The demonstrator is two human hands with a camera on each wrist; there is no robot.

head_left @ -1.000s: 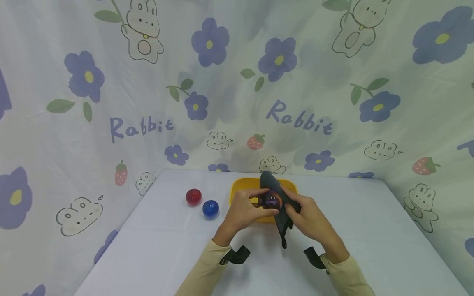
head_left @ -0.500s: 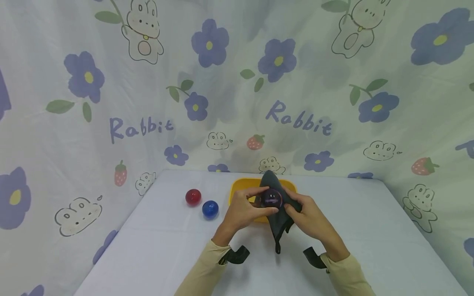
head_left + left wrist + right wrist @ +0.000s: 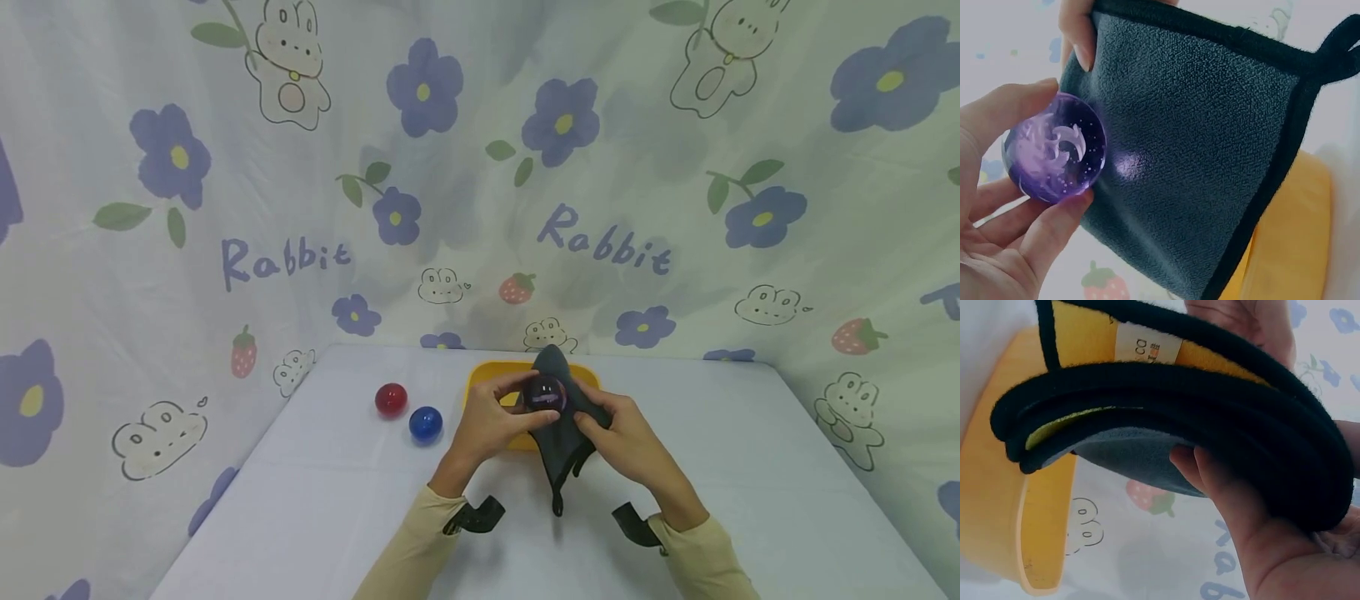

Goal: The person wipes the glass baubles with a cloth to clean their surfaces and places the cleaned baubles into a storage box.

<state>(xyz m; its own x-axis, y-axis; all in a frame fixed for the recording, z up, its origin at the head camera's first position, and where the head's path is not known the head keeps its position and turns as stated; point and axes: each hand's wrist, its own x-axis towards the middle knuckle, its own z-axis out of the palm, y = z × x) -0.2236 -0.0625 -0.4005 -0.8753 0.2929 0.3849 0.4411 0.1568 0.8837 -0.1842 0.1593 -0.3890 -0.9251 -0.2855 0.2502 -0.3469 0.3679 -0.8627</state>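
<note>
Between thumb and fingers, my left hand (image 3: 487,423) holds a clear purple ball (image 3: 1055,148) with a pale moon shape inside. My right hand (image 3: 622,437) grips a folded dark grey cloth (image 3: 1191,137) with black edging and a hanging loop. The ball sits right against the cloth's near face in the head view. Seen from the right wrist, the cloth (image 3: 1160,394) is in several layers, with a yellow inner side and a white label; part of the right hand is hidden behind it. Both hands are raised in front of a yellow bin (image 3: 480,375).
A red ball (image 3: 392,401) and a blue ball (image 3: 426,425) lie on the white table (image 3: 315,500), left of the bin. A curtain (image 3: 465,183) printed with rabbits and flowers hangs behind and at the sides.
The purple ball has shifted slightly left and up in my left hand. The cloth has turned, so its face spreads more toward me and its loop hangs farther left.
</note>
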